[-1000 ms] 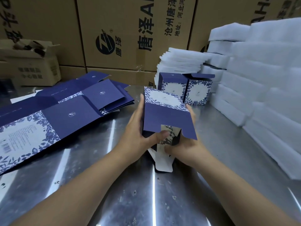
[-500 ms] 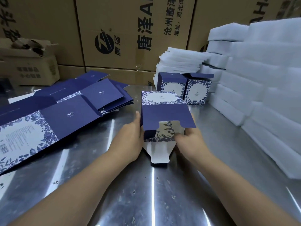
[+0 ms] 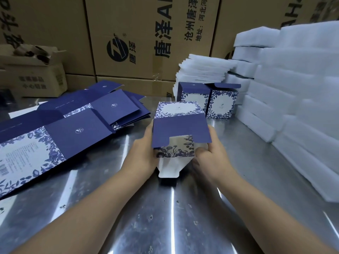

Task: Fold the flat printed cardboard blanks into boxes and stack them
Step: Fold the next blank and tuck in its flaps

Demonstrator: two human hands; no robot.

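Currently left grip point(image 3: 142, 154) and right grip point(image 3: 211, 159) are clasping the box point(image 3: 180, 128); keep walls square while tucking white flap point(image 3: 168, 169)

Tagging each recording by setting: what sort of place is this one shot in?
Probably a packing station in a small factory or warehouse: flat printed blanks lie on a steel worktable, big shipping cartons are stacked behind it, and piles of white foam pads stand at the right.
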